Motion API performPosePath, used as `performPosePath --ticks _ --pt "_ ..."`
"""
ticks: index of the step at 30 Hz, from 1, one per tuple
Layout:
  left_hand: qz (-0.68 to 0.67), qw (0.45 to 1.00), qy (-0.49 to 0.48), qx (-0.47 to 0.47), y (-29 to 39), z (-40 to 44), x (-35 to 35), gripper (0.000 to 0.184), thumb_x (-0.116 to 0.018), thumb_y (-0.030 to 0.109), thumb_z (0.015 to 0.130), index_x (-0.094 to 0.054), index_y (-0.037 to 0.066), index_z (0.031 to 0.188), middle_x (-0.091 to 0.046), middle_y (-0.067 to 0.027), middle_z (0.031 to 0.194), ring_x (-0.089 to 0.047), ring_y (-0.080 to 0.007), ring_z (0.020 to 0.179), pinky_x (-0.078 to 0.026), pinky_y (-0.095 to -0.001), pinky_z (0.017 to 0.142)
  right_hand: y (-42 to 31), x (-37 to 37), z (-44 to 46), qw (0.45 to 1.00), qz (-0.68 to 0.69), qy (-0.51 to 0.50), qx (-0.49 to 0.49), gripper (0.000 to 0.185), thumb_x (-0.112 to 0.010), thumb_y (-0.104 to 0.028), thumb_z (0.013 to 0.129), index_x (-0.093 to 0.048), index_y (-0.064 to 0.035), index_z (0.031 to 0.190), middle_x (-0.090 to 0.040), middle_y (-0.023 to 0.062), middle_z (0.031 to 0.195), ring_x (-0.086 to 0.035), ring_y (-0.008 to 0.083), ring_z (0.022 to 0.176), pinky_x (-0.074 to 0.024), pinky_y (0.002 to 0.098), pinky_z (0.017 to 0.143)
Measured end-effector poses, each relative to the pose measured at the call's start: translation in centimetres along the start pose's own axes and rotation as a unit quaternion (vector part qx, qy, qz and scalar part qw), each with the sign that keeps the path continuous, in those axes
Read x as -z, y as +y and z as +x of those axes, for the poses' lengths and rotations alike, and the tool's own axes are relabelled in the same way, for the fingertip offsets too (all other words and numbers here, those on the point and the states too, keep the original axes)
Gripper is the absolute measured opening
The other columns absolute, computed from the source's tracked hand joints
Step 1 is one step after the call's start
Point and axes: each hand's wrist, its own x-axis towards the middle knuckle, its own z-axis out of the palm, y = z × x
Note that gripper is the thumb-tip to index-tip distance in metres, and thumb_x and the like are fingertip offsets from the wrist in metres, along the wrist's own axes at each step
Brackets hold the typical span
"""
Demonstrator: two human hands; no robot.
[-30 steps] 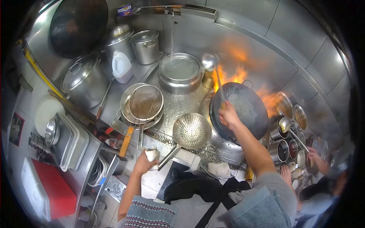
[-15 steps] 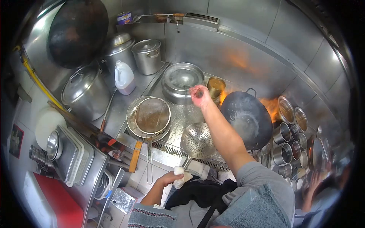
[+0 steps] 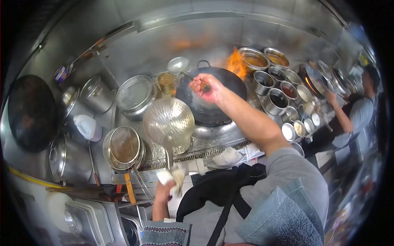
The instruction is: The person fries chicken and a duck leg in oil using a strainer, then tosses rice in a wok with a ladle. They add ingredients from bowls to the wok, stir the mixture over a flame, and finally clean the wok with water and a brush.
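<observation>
My right hand [image 3: 208, 88] is closed round the wooden handle of a ladle [image 3: 178, 64]. The ladle's bowl is just beyond the rim of a large dark wok [image 3: 234, 92], and my forearm crosses over the wok. With a white cloth [image 3: 177, 178] in its grip, my left hand [image 3: 164, 191] grasps the handle of a perforated metal strainer [image 3: 168, 121]. The strainer is raised, slightly blurred, and overlaps the wok's left side in view. Flames [image 3: 237, 64] rise behind the wok. Behind the strainer stands an amber-coloured tin [image 3: 166, 83].
A wide metal pot [image 3: 137, 110] and a fine sieve [image 3: 124, 144] over a bowl are at left, with a plastic jug [image 3: 87, 127] beyond. Several seasoning pots [image 3: 276, 101] crowd the right. Another person [image 3: 359, 110] works at a pan farther right.
My view has turned right. The strainer has risen from the stove top in my left hand. My right hand has moved from beside the wide pot to over the wok, and the ladle's bowl now shows.
</observation>
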Motion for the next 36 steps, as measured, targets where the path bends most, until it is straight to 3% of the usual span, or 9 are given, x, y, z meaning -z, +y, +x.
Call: performPosePath --ticks 2,9,18,21,24,27,31,33,36 --pt "0.026 0.996 -0.046 -0.068 3.8 2.1 -5.4 0.037 -0.067 0.010 0.079 -0.054 0.004 0.114 -0.063 -0.0065 0.092 -0.063 -0.0161 0.077 -0.051 -0.0314 0.060 -1.6 2.4 -3.0 0.997 -0.053 0.029 0.041 0.007 -0.049 0.000 0.080 -0.043 -0.0022 0.076 -0.046 0.0052 0.066 -0.048 0.0130 0.054 -0.0454 0.0233 0.050" --pt "0.053 0.989 -0.076 -0.114 6.1 14.7 -21.1 0.034 -0.075 0.021 0.082 -0.065 -0.003 0.104 -0.069 -0.0084 0.095 -0.065 -0.0150 0.080 -0.050 -0.0309 0.070 -2.5 6.1 -17.0 0.957 -0.190 0.202 0.088 0.006 -0.053 -0.002 0.080 -0.048 -0.0035 0.077 -0.049 0.0040 0.065 -0.048 0.0120 0.053 -0.0435 0.0232 0.044" --pt "-0.063 0.992 -0.105 -0.024 3.8 16.2 -30.3 0.026 -0.068 0.029 0.088 -0.062 0.009 0.103 -0.065 -0.0008 0.083 -0.061 -0.0143 0.067 -0.049 -0.0304 0.057 -0.5 10.9 -24.0 0.987 -0.112 0.115 0.000 0.013 -0.055 0.000 0.080 -0.048 -0.0026 0.091 -0.053 0.0091 0.076 -0.051 0.0103 0.054 -0.0420 0.0239 0.045" --pt "-0.109 0.984 -0.142 0.014 4.2 14.6 -30.3 0.023 -0.068 0.032 0.088 -0.062 0.013 0.099 -0.064 0.0008 0.080 -0.060 -0.0126 0.064 -0.046 -0.0280 0.050 -1.4 12.1 -23.5 0.967 -0.228 0.112 0.029 0.039 -0.054 0.002 0.080 -0.046 -0.0036 0.118 -0.054 0.0096 0.077 -0.051 0.0125 0.054 -0.0413 0.0260 0.043" --pt "-0.069 0.993 -0.090 -0.016 5.4 12.8 -29.2 0.026 -0.069 0.034 0.087 -0.061 0.012 0.097 -0.064 -0.0001 0.077 -0.060 -0.0117 0.061 -0.044 -0.0271 0.047 -2.9 16.2 -21.9 0.748 -0.634 0.178 0.081 0.083 -0.051 0.005 0.080 -0.012 -0.0106 0.152 -0.055 0.0122 0.084 -0.049 0.0160 0.051 -0.0395 0.0299 0.040" --pt "0.003 0.998 -0.032 -0.062 6.5 11.7 -26.4 0.032 -0.071 0.030 0.085 -0.063 0.004 0.101 -0.065 -0.0034 0.076 -0.063 -0.0148 0.065 -0.050 -0.0304 0.055 -3.6 16.6 -22.7 0.733 -0.633 0.195 0.154 0.084 -0.051 0.005 0.078 -0.013 -0.0086 0.151 -0.054 0.0128 0.085 -0.049 0.0161 0.051 -0.0400 0.0302 0.040" --pt "0.405 0.877 0.123 -0.226 6.6 11.4 -25.3 0.047 -0.079 0.032 0.074 -0.066 -0.001 0.105 -0.067 -0.0119 0.085 -0.066 -0.0272 0.074 -0.053 -0.0393 0.073 -3.6 11.5 -22.5 0.814 -0.509 0.210 0.184 0.086 -0.051 0.007 0.076 -0.011 -0.0071 0.151 -0.052 0.0121 0.083 -0.050 0.0166 0.052 -0.0402 0.0306 0.040" --pt "0.586 0.718 0.250 -0.282 6.0 11.0 -26.7 0.051 -0.080 0.036 0.069 -0.066 0.005 0.107 -0.064 -0.0203 0.093 -0.065 -0.0349 0.087 -0.052 -0.0437 0.078 -2.6 8.8 -21.5 0.890 -0.392 0.160 0.170 0.088 -0.053 0.004 0.078 -0.008 -0.0104 0.151 -0.051 0.0081 0.081 -0.050 0.0135 0.053 -0.0404 0.0286 0.043" --pt "0.588 0.742 0.195 -0.257 4.8 13.2 -26.0 0.048 -0.079 0.040 0.069 -0.066 0.010 0.105 -0.059 -0.0246 0.103 -0.063 -0.0394 0.091 -0.052 -0.0456 0.080 -2.2 7.9 -21.0 0.934 -0.299 0.123 0.150 0.083 -0.055 0.006 0.077 -0.016 -0.0111 0.148 -0.051 0.0079 0.080 -0.050 0.0129 0.054 -0.0406 0.0278 0.045"
